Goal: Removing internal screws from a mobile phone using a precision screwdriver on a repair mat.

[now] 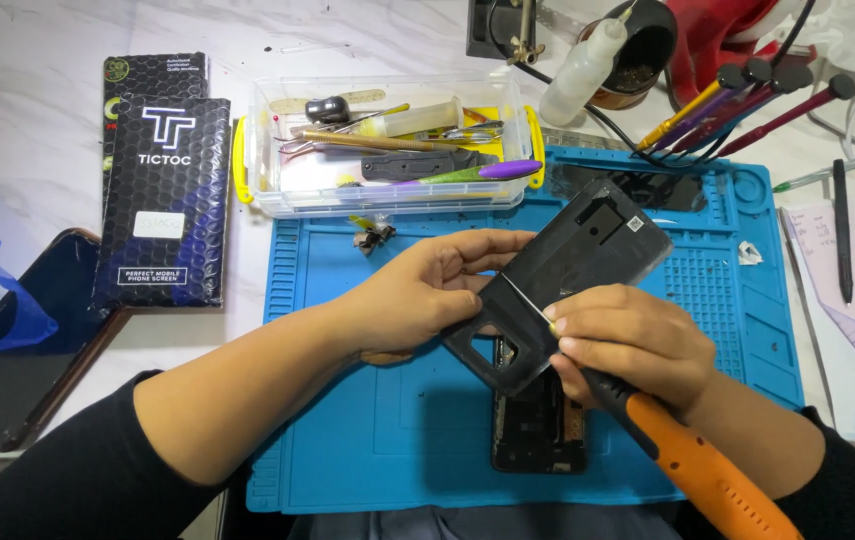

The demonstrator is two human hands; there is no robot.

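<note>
Head camera view, looking down at two bare hands working over a blue repair mat that lies on a white marble desk. Nearest the person, close to the mat's front edge, an opened phone body lies flat, its long axis running front to back. Above it, the right hand has its fingers closed around an orange-handled tool, whose handle runs back toward the front right corner of the mat; the tip is hidden behind the fingers, where they meet a black phone back cover. The left hand grips that cover from its left side, fingers wrapped over the edge, holding it lifted off the mat and tilted. The cover's long axis slants from lower left, by the camera cutout, up toward the mat's far right corner. Both hands touch the cover; the right one sits at its lower edge. Farther back, a clear plastic tool box sits at the mat's far edge. Dark packaged screen boxes lie left of the mat.
</note>
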